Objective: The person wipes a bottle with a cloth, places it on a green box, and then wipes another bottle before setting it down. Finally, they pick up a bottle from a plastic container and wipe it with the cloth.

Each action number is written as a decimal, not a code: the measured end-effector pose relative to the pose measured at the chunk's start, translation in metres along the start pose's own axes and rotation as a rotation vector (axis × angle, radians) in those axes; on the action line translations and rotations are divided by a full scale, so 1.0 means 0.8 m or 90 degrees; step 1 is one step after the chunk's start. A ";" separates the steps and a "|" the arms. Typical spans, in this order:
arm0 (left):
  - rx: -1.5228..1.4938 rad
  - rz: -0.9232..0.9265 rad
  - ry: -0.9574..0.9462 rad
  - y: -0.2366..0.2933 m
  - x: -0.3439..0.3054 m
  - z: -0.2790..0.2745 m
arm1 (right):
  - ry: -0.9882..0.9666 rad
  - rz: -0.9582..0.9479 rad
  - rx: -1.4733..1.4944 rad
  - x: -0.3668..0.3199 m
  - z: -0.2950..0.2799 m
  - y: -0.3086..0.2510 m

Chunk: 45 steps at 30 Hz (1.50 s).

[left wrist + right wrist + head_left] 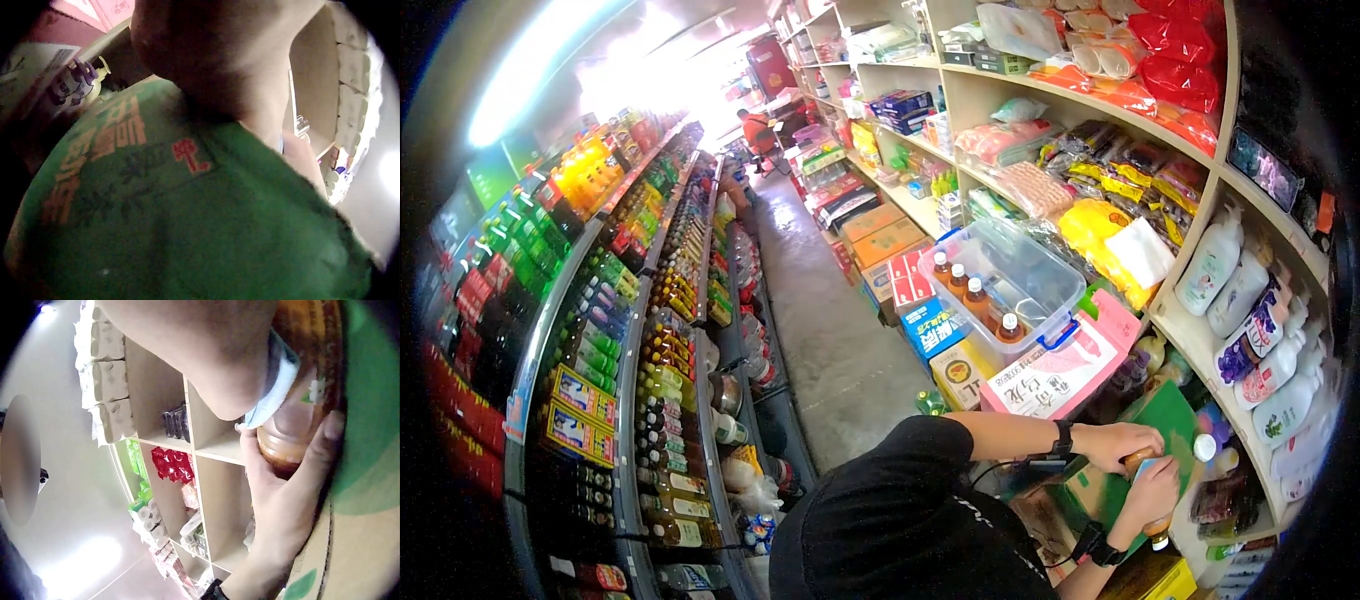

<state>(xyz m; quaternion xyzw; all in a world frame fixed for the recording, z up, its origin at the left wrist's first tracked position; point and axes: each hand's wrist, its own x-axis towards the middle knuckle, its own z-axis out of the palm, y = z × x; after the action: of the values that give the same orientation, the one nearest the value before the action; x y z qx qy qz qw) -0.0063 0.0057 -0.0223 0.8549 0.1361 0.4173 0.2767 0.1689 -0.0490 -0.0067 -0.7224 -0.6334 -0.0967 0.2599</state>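
Note:
A bottle of amber drink [309, 344] lies slanted over a green carton [1165, 415], its white cap pointing toward the bottom of the head view. My left hand [1112, 445] grips the bottle's base end, thumb and fingers spread round it in the right wrist view. Farther along, my right hand [1157, 492] holds a light-blue cloth [278, 378] against the bottle's side. The left wrist view shows mostly the carton's printed green face, and there the bottle is hidden behind the hand.
A clear plastic bin [1040, 270] with several capped amber bottles stands on a pink-and-white carton [1050, 375]. White pump bottles [1210, 262] line the shelf at right. Drink shelves [625, 350] run along the left, across a grey aisle floor [815, 300].

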 end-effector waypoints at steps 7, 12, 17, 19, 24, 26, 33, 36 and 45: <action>0.050 -0.045 -0.057 0.006 -0.003 -0.007 | -0.021 0.030 -0.004 0.005 -0.008 -0.009; 0.144 -0.176 -0.013 0.053 -0.010 -0.041 | -0.013 0.000 0.009 0.009 -0.008 -0.003; 0.195 -0.147 0.056 0.151 -0.060 -0.096 | 0.029 -0.023 0.041 0.011 -0.003 0.001; 0.103 -0.267 0.024 0.206 -0.096 -0.112 | -0.050 0.016 0.018 0.011 -0.023 -0.012; 0.247 -0.352 0.078 0.290 -0.216 -0.107 | 0.163 -0.074 -0.039 0.026 0.060 0.026; 0.290 -0.373 0.115 0.310 -0.270 -0.084 | 0.327 -0.126 -0.042 0.024 0.049 0.014; 0.248 -0.481 0.183 0.422 -0.408 -0.025 | 0.245 -0.483 -0.390 0.009 -0.036 0.009; 0.311 -0.553 0.198 0.442 -0.447 -0.011 | 0.252 -0.493 -0.395 0.026 -0.035 0.033; 0.356 -0.539 0.291 0.503 -0.486 -0.012 | 0.159 -0.282 -0.270 0.097 0.112 0.076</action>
<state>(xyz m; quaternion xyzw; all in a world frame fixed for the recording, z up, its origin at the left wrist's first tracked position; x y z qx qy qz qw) -0.2519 -0.4972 -0.0294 0.6541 0.6300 0.3922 0.1464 0.2245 0.0591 -0.0618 -0.5876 -0.7043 -0.3681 0.1521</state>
